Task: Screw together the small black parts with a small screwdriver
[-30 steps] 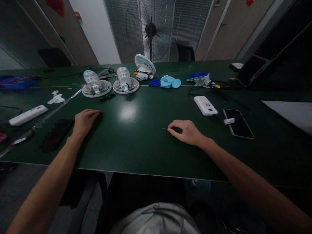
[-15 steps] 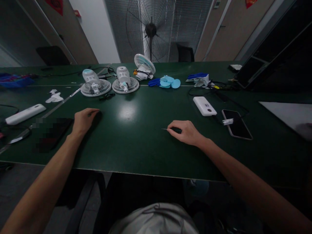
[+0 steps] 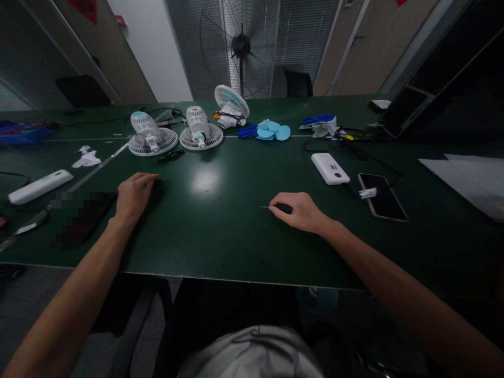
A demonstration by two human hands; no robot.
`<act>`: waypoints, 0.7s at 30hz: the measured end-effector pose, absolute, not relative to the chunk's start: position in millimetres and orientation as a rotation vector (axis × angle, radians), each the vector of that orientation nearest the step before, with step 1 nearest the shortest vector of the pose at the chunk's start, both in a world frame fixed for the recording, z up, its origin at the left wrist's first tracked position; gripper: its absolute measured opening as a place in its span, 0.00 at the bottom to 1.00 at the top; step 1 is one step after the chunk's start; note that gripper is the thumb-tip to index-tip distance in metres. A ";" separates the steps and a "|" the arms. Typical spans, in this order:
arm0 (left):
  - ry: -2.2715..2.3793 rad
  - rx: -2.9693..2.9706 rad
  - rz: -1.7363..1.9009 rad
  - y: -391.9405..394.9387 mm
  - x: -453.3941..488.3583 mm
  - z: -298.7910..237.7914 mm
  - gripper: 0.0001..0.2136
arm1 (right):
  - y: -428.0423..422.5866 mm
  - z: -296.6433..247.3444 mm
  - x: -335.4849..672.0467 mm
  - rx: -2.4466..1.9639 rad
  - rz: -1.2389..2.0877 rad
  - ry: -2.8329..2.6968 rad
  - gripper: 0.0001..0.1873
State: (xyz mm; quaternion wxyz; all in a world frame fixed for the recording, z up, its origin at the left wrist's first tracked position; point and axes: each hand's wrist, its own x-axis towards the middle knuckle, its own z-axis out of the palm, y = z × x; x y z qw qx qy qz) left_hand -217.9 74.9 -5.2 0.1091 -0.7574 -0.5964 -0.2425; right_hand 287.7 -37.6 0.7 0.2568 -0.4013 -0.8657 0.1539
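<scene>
My right hand (image 3: 297,211) is closed in a pinch above the green table (image 3: 220,231). From its thumb and forefinger a thin needle-like piece (image 3: 264,207) sticks out to the left; its exact kind is too small to tell. My left hand (image 3: 135,195) hovers at or rests on the table's left part, fingers pressed together and pointing right. Whatever lies between those fingertips, if anything, I cannot make out. A dark flat object (image 3: 92,212), partly blurred out, lies beside my left wrist.
Small white fans (image 3: 153,140) stand along the back beside blue fan blades (image 3: 271,130) and gloves (image 3: 319,125). On the right lie a white power bank (image 3: 329,169), a phone (image 3: 384,198) and white sheets (image 3: 468,181). A long white device (image 3: 40,187) is at left.
The view has shifted slightly. My left fingers look a little straighter, while my right hand keeps its pinch on the thin piece. More of the white sheets shows at the right.
</scene>
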 end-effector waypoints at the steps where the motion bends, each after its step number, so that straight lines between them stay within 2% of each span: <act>1: -1.760 -2.226 -0.738 75.4 -217.4 -5.4 0.17 | -37.5 0.6 287.6 -1.088 0.418 -2.351 0.09; 12: -1.928 -2.248 -0.951 80.7 -223.4 -8.5 0.15 | -37.7 0.2 288.3 -1.087 0.424 -2.337 0.08; 21: -1.993 -2.261 -0.914 81.5 -225.1 -7.5 0.16 | -36.2 -1.6 288.7 -1.102 0.435 -2.342 0.09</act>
